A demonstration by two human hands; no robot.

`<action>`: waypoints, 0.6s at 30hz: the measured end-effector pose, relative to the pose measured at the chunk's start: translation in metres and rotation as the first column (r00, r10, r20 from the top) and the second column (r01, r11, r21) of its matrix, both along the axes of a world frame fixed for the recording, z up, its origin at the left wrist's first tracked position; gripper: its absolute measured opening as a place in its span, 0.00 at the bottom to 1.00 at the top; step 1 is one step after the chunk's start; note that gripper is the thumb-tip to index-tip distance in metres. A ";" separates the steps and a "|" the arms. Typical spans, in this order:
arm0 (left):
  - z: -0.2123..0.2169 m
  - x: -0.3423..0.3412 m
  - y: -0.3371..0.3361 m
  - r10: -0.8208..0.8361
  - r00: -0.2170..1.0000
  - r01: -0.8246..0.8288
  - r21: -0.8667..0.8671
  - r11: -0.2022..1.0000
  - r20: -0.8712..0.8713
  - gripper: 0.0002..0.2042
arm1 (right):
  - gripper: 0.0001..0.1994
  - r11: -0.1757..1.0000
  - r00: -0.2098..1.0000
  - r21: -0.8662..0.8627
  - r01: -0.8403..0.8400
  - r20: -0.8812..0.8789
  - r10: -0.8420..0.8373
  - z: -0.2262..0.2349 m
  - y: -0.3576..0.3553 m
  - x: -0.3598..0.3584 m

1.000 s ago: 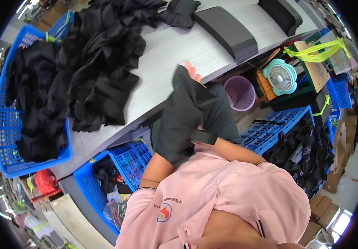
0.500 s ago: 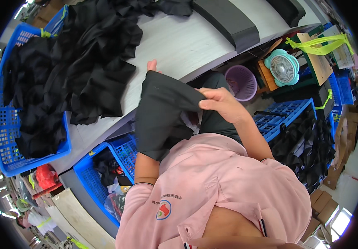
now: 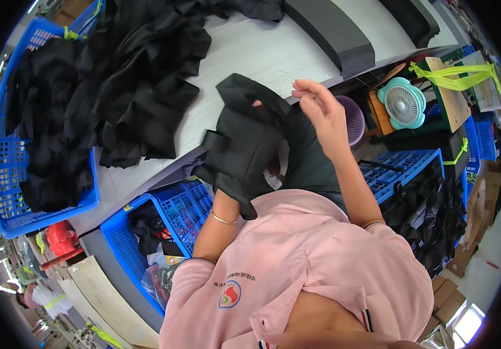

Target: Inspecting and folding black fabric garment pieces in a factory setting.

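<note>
A black cloth piece hangs bunched over my left forearm and hand, above my lap. It looks like a tube or sleeve of fabric. Of my left hand only a bit of finger shows through a gap in the cloth; the rest is covered, so its grip is hidden. My right hand is raised just right of the cloth, fingers loosely curved and apart, with nothing in them. A heap of similar black cloth pieces lies on the table to the left and spills into a blue basket.
The pale table runs across in front, bearing a dark curved panel. Below its edge stand a purple bin and a turquoise fan. Blue crates sit at my left, and another crate with black pieces at my right.
My right hand has let go of the cloth's edge and moved up and right. The cloth has bunched up along my left arm, baring a bracelet; left fingertips no longer stick out beyond it.
</note>
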State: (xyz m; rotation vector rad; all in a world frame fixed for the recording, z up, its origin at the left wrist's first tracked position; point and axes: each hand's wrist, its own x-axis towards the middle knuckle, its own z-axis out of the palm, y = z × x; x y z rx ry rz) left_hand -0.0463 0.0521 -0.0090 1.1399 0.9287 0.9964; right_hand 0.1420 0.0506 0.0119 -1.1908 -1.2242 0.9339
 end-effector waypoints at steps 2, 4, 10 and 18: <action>0.007 -0.002 0.005 0.026 0.989 -0.015 0.075 0.997 -0.146 0.18 | 0.28 0.973 0.891 0.231 0.026 0.437 -0.128 -0.001 -0.011 -0.007; 0.014 0.000 0.006 0.036 0.945 0.013 0.148 0.989 -0.325 0.18 | 0.28 0.946 0.737 0.324 0.013 0.636 -0.228 -0.004 -0.014 -0.016; 0.017 0.011 0.011 -0.056 0.702 0.253 0.176 0.951 -0.710 0.18 | 0.16 0.950 0.755 0.312 -0.025 0.628 -0.187 -0.012 -0.001 -0.017; -0.068 -0.069 0.034 0.004 0.843 0.157 -0.253 0.955 0.538 0.19 | 0.08 0.910 0.779 0.072 -0.407 0.547 0.306 0.001 0.021 0.027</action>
